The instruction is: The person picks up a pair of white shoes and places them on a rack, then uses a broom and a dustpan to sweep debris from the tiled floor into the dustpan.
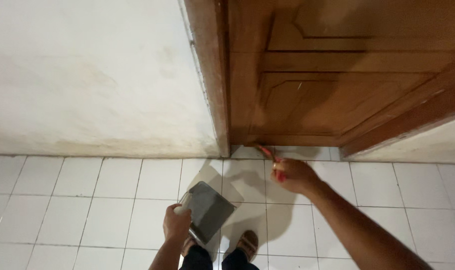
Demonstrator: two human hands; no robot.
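Nearest the camera: two feet in brown sandals on white floor tiles, dark trouser legs at the bottom edge. Just above them, left hand wraps tight around the pale handle of a grey dustpan. Pan is held off the floor, tilted, flat face up toward the camera, and throws a shadow on the tiles behind it. Dustpan sits left of centre, in front of the door frame base.

Further out, right hand, arm stretched forward from lower right, fist closed on a red-handled brush. Only a bit of red handle shows in the fingers; the brush end is blurred, reaching to the floor at the bottom edge of the door, near the corner by the frame. Cannot tell bristle shape.

Beyond: brown wooden door with raised panels, standing ajar, lower edge running diagonally up to the right. Door frame upright left of it, close to the brush. White stained wall fills the left, meeting the tiles along a dirty base line.
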